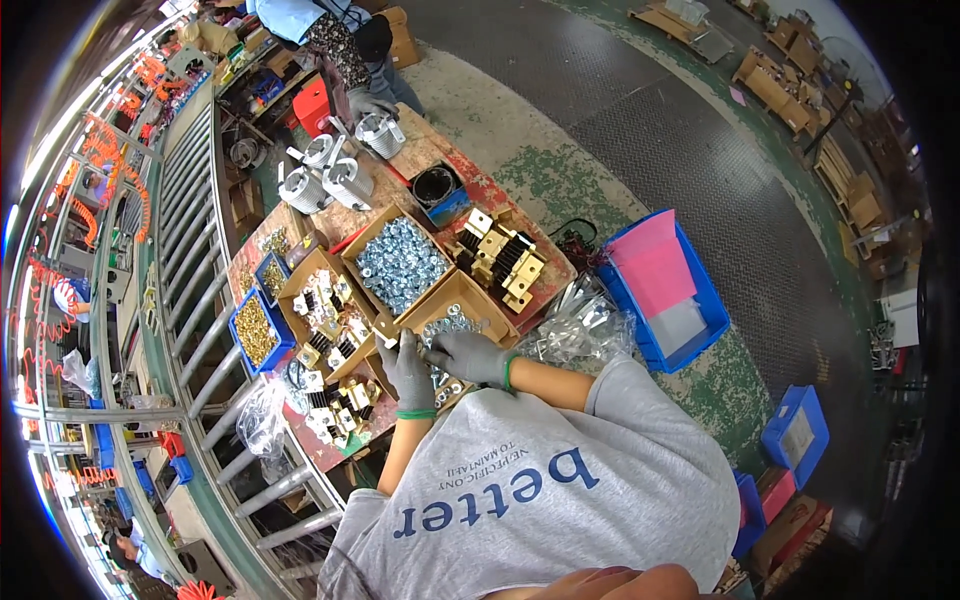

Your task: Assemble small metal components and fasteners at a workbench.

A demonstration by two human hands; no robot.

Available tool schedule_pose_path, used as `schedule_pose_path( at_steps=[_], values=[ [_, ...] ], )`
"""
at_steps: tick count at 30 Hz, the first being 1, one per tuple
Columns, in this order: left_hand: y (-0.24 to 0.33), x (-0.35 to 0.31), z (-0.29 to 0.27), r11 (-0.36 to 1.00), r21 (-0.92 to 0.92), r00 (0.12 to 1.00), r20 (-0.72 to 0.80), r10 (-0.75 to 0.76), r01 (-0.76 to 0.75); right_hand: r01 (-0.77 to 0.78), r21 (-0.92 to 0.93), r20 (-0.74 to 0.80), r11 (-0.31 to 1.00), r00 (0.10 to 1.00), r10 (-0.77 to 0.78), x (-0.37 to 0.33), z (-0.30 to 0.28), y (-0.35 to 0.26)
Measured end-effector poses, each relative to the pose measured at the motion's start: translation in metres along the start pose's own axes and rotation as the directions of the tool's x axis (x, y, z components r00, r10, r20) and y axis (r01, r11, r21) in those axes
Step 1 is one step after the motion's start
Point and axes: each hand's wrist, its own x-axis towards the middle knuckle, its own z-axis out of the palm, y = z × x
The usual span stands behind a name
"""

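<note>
The left hand (407,375), in a grey glove, is closing its thumb and fingers on a small brass-coloured block (385,328), which is sticking out beyond the fingertips on the far left side. The right hand (472,357), gloved alike, is lying just to the right with its fingers curling toward the left one; whether it is gripping anything I cannot tell, since its fingertips are hiding behind the glove. Both hands are hovering over the near part of a cardboard box (482,300), where silver bolts (450,323) are lying loose.

Beyond it, to the far left, another carton is holding a heap of bluish silver fasteners (400,265). Left of the hands, brass-and-black assemblies (325,305) are filling a third carton, and more pieces (342,408) are lying near it. Further left, a blue bin (283,350) is holding small golden parts. On the far right of the worktable, larger brass-and-black blocks (500,255) are resting together. A clear plastic bag (585,325) of metal pieces is lying right of the hands, beside a blue crate (713,318) bearing a pink sheet (650,265). At the far end, a co-worker's gloved hand (368,103) is touching a ribbed metal cylinder (380,135).
</note>
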Motion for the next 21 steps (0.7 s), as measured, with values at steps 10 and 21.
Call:
schedule_pose_path(
  at_steps=[10, 21],
  values=[
    [0.005, 0.0, 0.009, 0.999, -0.039, 0.999, 0.029, 0.028, -0.027, -0.124, 0.038, 0.155, 0.992, 0.981, 0.117, 0.005, -0.008, -0.007],
    [0.01, -0.004, 0.016, 0.996, 0.085, 1.0, -0.023, -0.019, 0.021, -0.111, 0.163, 0.046, 0.98, 0.993, 0.105, 0.001, -0.008, -0.002]
  ],
)
